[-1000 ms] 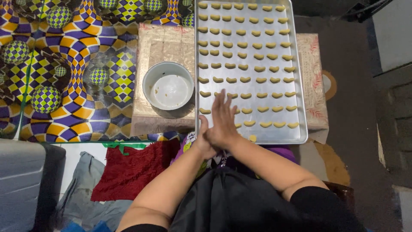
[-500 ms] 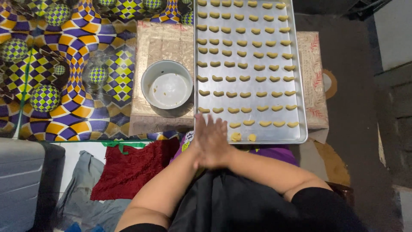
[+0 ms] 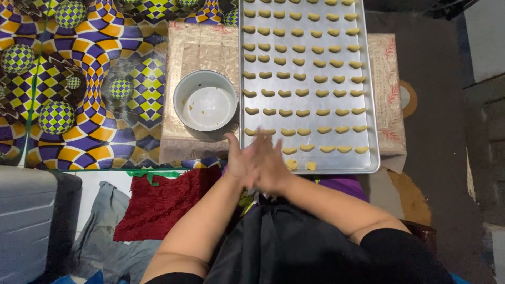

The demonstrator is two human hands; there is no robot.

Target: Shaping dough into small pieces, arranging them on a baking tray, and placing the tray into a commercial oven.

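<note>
The left hand (image 3: 243, 164) and right hand (image 3: 273, 169) are meeting palm to palm over the near edge of the tray (image 3: 368, 163), both forearms angling in from 6 o'clock. The fingers are lying flat and extended toward 12 o'clock, slightly blurred. Whether dough is sitting between the palms cannot be told; probably a small piece, but it is hidden. The tray is extending toward 12 o'clock from the hands, carrying rows of crescent pieces (image 3: 302, 113). Two loose pieces (image 3: 300, 165) are lying at 3 o'clock, just beside the right hand. A bowl (image 3: 205, 101) is standing at 11 o'clock, near the left hand.
</note>
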